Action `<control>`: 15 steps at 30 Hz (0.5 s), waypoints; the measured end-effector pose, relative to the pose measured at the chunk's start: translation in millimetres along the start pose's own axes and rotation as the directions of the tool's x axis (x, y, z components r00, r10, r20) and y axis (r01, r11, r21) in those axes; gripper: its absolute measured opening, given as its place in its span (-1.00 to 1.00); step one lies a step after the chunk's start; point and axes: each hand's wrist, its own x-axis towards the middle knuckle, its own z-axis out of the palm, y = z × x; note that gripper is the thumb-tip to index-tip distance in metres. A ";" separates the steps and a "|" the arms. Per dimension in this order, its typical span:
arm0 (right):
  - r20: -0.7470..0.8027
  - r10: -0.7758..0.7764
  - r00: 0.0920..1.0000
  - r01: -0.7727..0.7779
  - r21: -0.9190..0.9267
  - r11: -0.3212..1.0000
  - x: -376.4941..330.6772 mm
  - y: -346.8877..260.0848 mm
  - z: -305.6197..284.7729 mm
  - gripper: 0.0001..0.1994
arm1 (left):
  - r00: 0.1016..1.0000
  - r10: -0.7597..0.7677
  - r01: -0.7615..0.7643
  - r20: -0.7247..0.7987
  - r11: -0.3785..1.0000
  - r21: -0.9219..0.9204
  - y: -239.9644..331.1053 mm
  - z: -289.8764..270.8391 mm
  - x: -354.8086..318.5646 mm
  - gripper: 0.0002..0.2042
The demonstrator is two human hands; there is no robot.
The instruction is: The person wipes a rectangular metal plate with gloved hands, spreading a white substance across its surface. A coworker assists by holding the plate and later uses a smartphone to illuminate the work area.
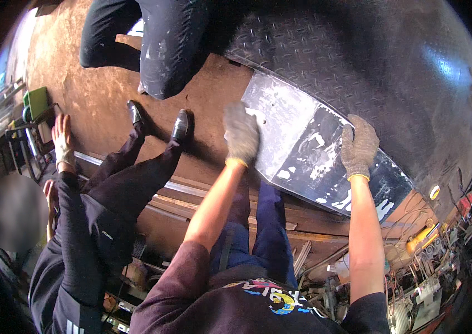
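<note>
A flat metal panel [280,119] lies before me, bare and silvery at its left end and dark with patchy white smears on the right. My left hand [241,133], in a grey knitted glove with a yellow cuff, is at the panel's left edge. It is blurred, its fingers look drawn together, and a small white thing shows beside them; what it holds is hidden. My right hand [360,146], gloved alike, grips the panel's far right edge, thumb toward the left.
Black tread plate [286,50] extends beyond the panel. One person kneels [163,50] at the far side; another in dark clothes [124,195] is at my left, a bare hand [63,139] raised. Tools and cables [425,278] crowd the lower right. Metal strips [180,189] lie in front of me.
</note>
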 end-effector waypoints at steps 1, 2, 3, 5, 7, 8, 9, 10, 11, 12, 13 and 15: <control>0.005 0.017 1.000 -0.017 0.003 1.000 -1.5 2.6 -1.4 -0.56 | 0.891 -0.386 0.454 0.238 0.768 -0.452 -5.5 -6.7 20.5 -0.61; 0.025 0.016 1.000 -0.016 -0.013 1.000 1.3 -0.8 -3.5 -0.56 | 0.932 -0.346 0.362 0.107 0.888 -0.283 -2.8 0.1 12.2 -0.62; 0.032 0.023 0.999 -0.022 -0.027 0.999 4.1 -3.8 -3.2 -0.56 | 0.964 -0.266 0.263 -0.022 0.961 -0.086 5.7 7.4 0.4 -0.64; 0.033 0.062 0.998 -0.060 -0.057 0.997 -2.6 1.1 -3.3 -0.56 | 0.999 -0.030 0.033 0.029 0.994 -0.107 64.0 -19.8 -34.3 -0.53; 0.034 0.048 0.998 -0.047 -0.051 0.998 -2.3 0.5 -10.4 -0.55 | 0.974 -0.072 -0.035 -0.215 0.889 -0.456 72.1 -36.6 -40.8 -0.53; 0.066 0.080 0.995 -0.076 -0.060 0.995 -1.2 -0.6 -10.5 -0.53 | 0.986 -0.095 0.018 -0.138 0.880 -0.474 62.0 -39.5 -32.8 -0.55; 0.063 0.068 0.996 -0.064 -0.067 0.996 0.4 1.7 -8.5 -0.53 | 0.979 -0.115 0.184 0.170 0.860 -0.476 34.0 -42.2 -11.0 -0.62; 0.064 0.061 0.996 -0.056 -0.073 0.996 -1.3 1.5 -7.6 -0.53 | 0.878 -0.133 0.336 0.460 0.856 -0.394 4.8 -45.8 10.8 -0.67; 0.057 0.038 0.998 -0.035 -0.065 0.997 3.2 -3.2 -4.7 -0.52 | 0.923 -0.289 0.373 0.254 0.832 -0.410 -5.4 -25.9 2.3 -0.70; 0.049 0.030 0.998 -0.029 -0.024 0.999 4.6 -4.7 -2.1 -0.52 | 0.909 -0.416 0.386 0.033 0.809 -0.443 -13.4 -4.2 -5.4 -0.72; 0.021 0.029 0.999 -0.028 -0.039 0.999 13.6 -5.6 -1.6 -0.52 | 0.978 -0.093 0.087 -0.184 0.995 -0.041 -10.0 10.9 -22.6 -0.72; 0.041 0.095 0.995 -0.090 -0.115 0.989 -8.7 6.7 -8.2 -0.51 | 0.904 -0.068 0.153 0.422 0.974 -0.170 73.6 -82.2 -11.4 -0.66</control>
